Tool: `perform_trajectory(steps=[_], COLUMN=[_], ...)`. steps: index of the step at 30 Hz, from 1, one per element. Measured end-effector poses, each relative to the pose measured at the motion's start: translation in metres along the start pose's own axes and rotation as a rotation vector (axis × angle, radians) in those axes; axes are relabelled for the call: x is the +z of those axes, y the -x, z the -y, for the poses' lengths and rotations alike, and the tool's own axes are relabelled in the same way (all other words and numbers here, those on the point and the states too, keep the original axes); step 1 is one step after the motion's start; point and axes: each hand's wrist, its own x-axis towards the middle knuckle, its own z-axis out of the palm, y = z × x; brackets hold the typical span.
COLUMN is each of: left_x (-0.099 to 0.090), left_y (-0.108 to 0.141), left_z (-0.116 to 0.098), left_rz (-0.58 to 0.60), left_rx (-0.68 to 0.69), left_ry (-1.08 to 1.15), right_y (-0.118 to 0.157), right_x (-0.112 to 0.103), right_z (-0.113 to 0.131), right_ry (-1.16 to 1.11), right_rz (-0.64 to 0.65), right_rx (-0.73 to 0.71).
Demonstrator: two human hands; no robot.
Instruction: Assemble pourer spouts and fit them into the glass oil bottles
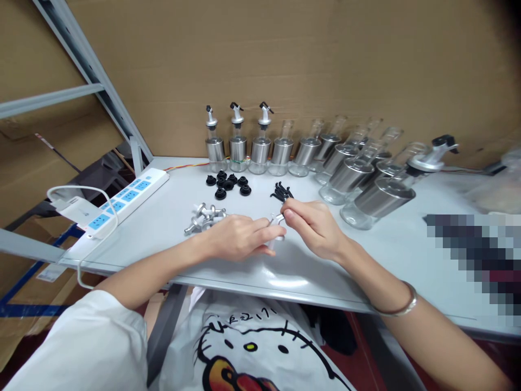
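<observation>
My left hand (pixel 240 237) is closed around a silver pourer spout (pixel 275 221), which stands upright between the fingers above the table's front part. At the spout's upper end my right hand (pixel 311 225) makes a pinch; whatever lies between thumb and forefinger is mostly hidden. Just beyond the right fingers is a small heap of black levers (pixel 281 191). More silver spouts (pixel 203 217) lie in a pile behind my left wrist. Several round black stoppers (pixel 228 184) sit farther back on the table.
Along the cardboard backing stands a row of glass bottles with steel sleeves (pixel 283 149); some carry a finished pourer top (pixel 264 113), including the front right bottle (pixel 378 198). A power strip (pixel 122 202) with a plugged-in white charger (pixel 79 210) lies at the left edge.
</observation>
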Motion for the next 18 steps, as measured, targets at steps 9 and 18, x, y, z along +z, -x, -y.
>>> perform_trajectory(steps=[9, 18], left_x=[-0.0031, -0.0058], left_y=[-0.0046, -0.0039], left_z=[-0.0011, -0.0017], left_rz=[-0.098, -0.066], left_rx=[0.017, 0.007], left_ry=[0.049, 0.078], right_y=[0.0015, -0.0042], right_x=[0.0001, -0.0026], right_z=[-0.0032, 0.0013], right_ry=[-0.221, -0.409], right_rz=[0.065, 0.221], right_rx=[0.077, 0.260])
